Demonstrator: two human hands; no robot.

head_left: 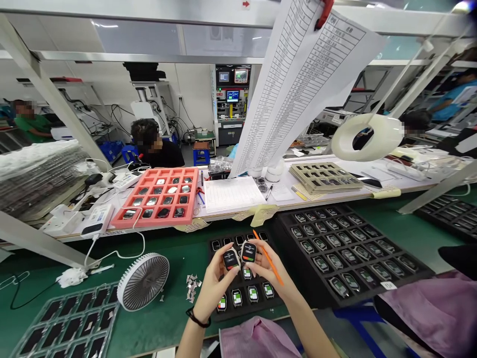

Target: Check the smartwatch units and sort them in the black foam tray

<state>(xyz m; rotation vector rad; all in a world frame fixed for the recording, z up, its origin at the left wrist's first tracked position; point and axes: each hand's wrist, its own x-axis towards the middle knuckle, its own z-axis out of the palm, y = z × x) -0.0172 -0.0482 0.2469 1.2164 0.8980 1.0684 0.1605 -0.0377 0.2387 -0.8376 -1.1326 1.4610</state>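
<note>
My left hand (216,281) pinches a small black watch body (230,259) with a lit screen. My right hand (266,268) grips a second watch body (248,252) right beside it, and an orange stick (268,257) lies slanted between its fingers. Both are held just above a black tray (223,243) on the green mat. In the tray's near rows sit several more watch bodies (253,293) with coloured screens.
A larger black tray (372,293) of watch bodies lies to the right. A small white fan (143,281) and an empty-pocket tray (70,323) are at left. On the raised shelf sit a red tray (156,196), papers (233,194) and a beige tray (324,177). A printed list (301,84) hangs overhead. Other people work beyond.
</note>
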